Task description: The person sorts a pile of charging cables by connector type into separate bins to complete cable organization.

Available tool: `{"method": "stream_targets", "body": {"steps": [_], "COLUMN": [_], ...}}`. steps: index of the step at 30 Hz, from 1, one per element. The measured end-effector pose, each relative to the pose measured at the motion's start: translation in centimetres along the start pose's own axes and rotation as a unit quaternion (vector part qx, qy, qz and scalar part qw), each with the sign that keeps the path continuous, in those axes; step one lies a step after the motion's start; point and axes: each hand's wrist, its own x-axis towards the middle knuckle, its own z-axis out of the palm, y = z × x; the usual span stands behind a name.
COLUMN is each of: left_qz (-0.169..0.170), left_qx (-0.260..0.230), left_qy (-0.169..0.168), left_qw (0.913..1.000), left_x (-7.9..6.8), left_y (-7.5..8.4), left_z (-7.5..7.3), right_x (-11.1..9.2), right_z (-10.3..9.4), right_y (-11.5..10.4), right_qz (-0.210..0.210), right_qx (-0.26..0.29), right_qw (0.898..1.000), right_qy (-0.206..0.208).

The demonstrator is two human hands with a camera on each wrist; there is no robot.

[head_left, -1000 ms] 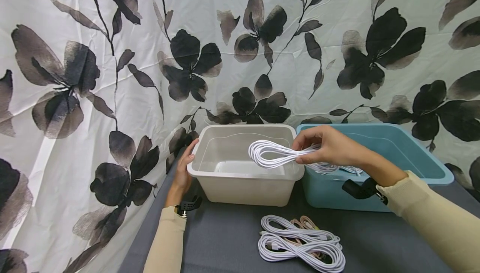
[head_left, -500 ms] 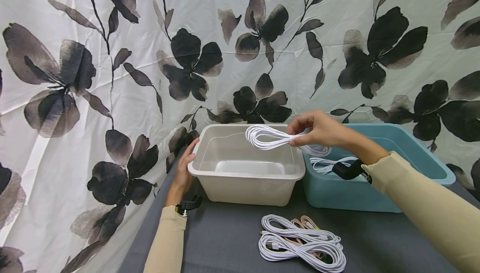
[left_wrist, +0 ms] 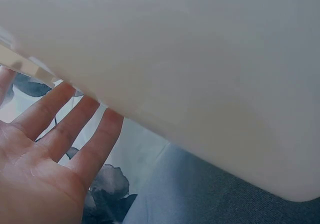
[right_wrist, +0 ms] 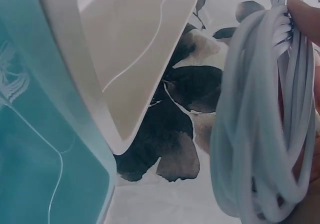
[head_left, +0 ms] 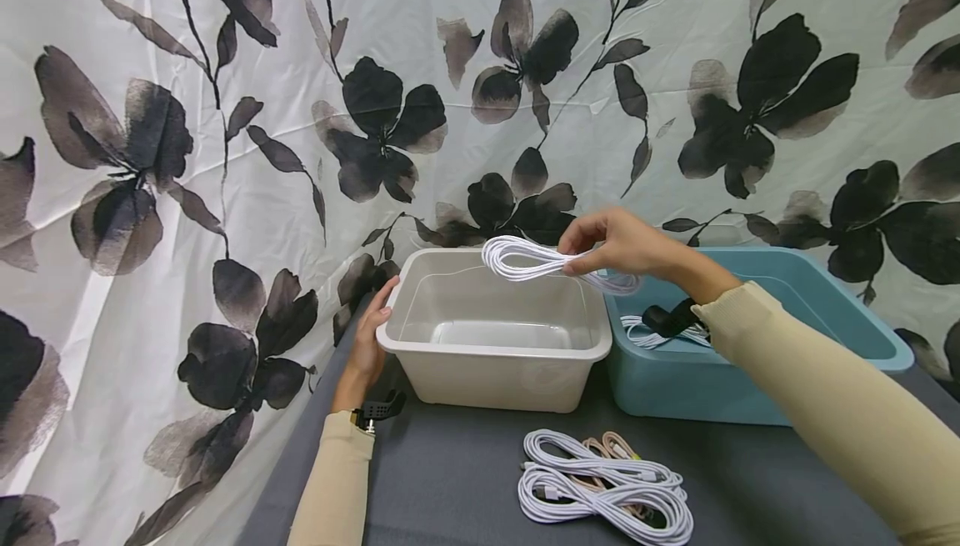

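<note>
My right hand (head_left: 626, 246) pinches a bundled coil of white cable (head_left: 517, 259) between thumb and fingers, above the right back part of the beige bin (head_left: 487, 381). In the right wrist view the coil's loops (right_wrist: 250, 114) hang below the thumb (right_wrist: 306, 21). My left hand (head_left: 366, 348) rests against the bin's left side near the rim. The left wrist view has its fingers (left_wrist: 97, 146) mostly straight, tips touching the bin. To the right stands a blue bin (head_left: 697, 396), where another white cable (head_left: 641, 333) lies, partly behind the right wrist.
In front of the bins, coiled white cables (head_left: 600, 483) lie on the grey tabletop (head_left: 442, 479), with a tan cable (head_left: 617, 446) partly beneath them. A floral curtain (head_left: 300, 46) hangs behind the bins. The bins stand side by side.
My right hand has risen and shifted left with the white cable coil, away from the blue bin's front, uncovering the cable inside it. The left hand stays at the beige bin.
</note>
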Motion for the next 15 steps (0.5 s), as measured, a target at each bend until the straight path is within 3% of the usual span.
{"method": "stream_targets", "body": {"steps": [15], "left_qz": [-0.007], "left_qx": [0.008], "left_qy": [-0.001], "left_qw": [0.9999], "left_x": [-0.1], "left_y": [0.4], "left_z": [0.1], "right_x": [3.4], "right_z": [0.1], "right_y": [0.8], "right_qz": [0.011], "right_qx": [0.012], "right_qw": [1.0], "right_qy": [-0.001]}}
